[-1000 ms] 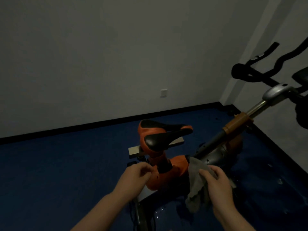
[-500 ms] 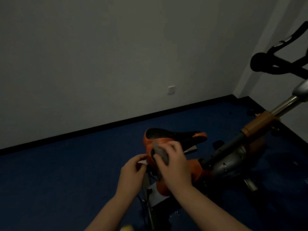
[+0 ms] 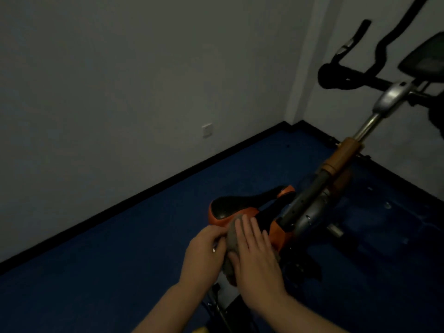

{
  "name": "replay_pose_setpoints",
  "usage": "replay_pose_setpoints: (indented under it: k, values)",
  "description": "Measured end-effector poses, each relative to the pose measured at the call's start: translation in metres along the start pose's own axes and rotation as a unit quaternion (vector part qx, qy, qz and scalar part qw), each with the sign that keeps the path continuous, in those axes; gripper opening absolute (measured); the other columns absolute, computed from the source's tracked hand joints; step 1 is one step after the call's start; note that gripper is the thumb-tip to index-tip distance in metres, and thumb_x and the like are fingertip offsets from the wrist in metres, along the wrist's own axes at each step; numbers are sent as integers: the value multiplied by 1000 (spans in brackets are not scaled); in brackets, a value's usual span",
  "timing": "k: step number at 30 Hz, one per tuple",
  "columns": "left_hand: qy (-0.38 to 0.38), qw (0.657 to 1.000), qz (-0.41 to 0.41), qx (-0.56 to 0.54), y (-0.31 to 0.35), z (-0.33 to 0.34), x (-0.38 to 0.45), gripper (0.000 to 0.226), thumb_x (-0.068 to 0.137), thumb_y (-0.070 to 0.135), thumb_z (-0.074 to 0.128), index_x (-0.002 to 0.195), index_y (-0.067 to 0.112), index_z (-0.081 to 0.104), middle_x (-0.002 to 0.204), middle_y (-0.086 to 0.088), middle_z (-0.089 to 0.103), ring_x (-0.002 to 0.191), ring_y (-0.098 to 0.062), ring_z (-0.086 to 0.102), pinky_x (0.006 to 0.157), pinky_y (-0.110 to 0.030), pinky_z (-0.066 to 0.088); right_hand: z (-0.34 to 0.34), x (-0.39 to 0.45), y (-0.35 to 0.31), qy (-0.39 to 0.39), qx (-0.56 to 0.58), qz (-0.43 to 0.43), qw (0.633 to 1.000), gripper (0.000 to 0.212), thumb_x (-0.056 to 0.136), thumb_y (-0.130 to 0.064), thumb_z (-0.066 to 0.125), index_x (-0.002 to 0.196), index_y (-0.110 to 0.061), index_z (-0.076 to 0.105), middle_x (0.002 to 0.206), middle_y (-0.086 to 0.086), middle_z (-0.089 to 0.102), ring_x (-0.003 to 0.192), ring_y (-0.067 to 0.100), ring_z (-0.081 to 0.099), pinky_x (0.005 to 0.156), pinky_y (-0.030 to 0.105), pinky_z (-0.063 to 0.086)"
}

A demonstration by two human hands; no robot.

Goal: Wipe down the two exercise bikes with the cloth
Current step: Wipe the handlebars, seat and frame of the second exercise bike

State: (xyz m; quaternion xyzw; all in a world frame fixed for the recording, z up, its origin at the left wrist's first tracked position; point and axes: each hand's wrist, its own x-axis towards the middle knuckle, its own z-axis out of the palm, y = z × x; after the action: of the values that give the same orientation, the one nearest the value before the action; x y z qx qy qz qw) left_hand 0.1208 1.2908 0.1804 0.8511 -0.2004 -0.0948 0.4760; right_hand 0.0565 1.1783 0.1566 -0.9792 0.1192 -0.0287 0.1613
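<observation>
**Cloth on the saddle, rear end: entry for the seat wipe**

Since the earlier frames my right hand (image 3: 254,258) has carried the cloth (image 3: 232,236) off the orange frame and up onto the saddle (image 3: 242,207); my left hand (image 3: 204,251) has stayed at the saddle's rear.

Head view (the only one):

- Right hand: fingers straight and side by side, pressed flat on the cloth. Palm down, no pinch.
- Left hand: fingers curled at the saddle's rear edge, touching the cloth's near side. Whether it pinches the cloth or grips the seat, I cannot tell.
- Cloth: grey, bunched, draped over the back of the saddle under my right fingers, a fold hanging down between the two hands.
- Saddle: black top, orange sides, nose pointing away toward the seat post (image 3: 310,195).
- Exercise bike (image 3: 341,157): orange collar, chrome stem, black handlebars (image 3: 341,78) at upper right. A second bike is not in view.
- Floor (image 3: 120,260): dark blue, black skirting along the wall.

Handling, as I judge it: the cloth is soft, light and limp (it will ride up and ball under the palm), so flat pressure with spread fingers serves better than a pinch. The saddle looks firm and smooth, likely a little slick; steady it at the rear. The bike itself seems heavy enough not to shift.
</observation>
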Motion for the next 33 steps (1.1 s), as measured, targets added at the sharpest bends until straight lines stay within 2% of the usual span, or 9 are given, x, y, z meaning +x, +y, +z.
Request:
replay_pose_setpoints:
  k: [3,7,9,13,19,24,26,29,33]
  values:
    - [-40,997,59,4,1,-5,9,40,95,10,56,121,40,61,110,24,62,104,8,55,87,-7,41,-11,34,-4,0,47,126,991,65,100,-47,4,152,-11,-6,161,6,-8,148,17,-12,119,34,-8]
    - [-76,992,94,29,-1,-13,16,47,94,8,55,109,53,55,104,27,60,103,12,52,84,-1,36,-7,18,-36,-3,46,225,973,72,94,-56,-2,146,-11,-24,157,7,-25,144,18,-24,118,36,-11]
    - [-93,987,117,52,-6,-14,20,44,93,8,54,113,48,57,109,21,62,104,8,52,86,-2,35,-5,17,-38,-26,50,255,965,76,90,-59,-5,145,-11,-27,156,7,-29,143,19,-26,117,36,-12]
    - [-130,972,177,85,-7,-9,34,47,96,6,48,136,31,51,125,13,59,112,-1,49,91,-3,32,-9,56,-16,11,138,339,931,68,103,-45,17,152,-10,-14,160,8,-19,148,21,-12,120,37,-4]
    - [-135,975,157,76,-13,-6,36,42,92,7,49,124,31,60,104,4,60,95,-5,50,72,-7,38,12,32,-34,65,201,382,900,68,103,-41,22,153,-8,-10,161,6,-11,149,20,-2,121,35,3]
    - [-132,979,151,25,-20,-7,31,42,98,13,50,133,36,50,109,11,55,106,-2,48,86,-1,33,7,81,10,83,327,515,788,59,101,-46,23,148,-10,26,145,15,43,126,33,46,105,44,39]
    - [-118,985,122,-5,-21,-6,31,33,98,14,50,122,34,60,106,11,56,99,0,51,84,-5,37,7,72,-10,101,276,495,818,60,101,-45,24,150,-11,22,148,12,40,129,30,44,105,44,39]
    - [-85,993,78,-25,-17,-3,34,21,96,14,51,94,30,65,87,6,57,74,-2,54,62,-12,38,9,44,-32,144,221,430,863,62,101,-45,25,154,-15,11,155,6,28,135,26,35,105,40,37]
    - [-74,991,111,-12,-2,14,34,35,93,12,55,117,36,61,94,11,57,87,2,50,73,-12,41,9,86,22,101,332,509,788,58,101,-47,20,141,-8,36,131,16,55,111,31,56,97,41,45]
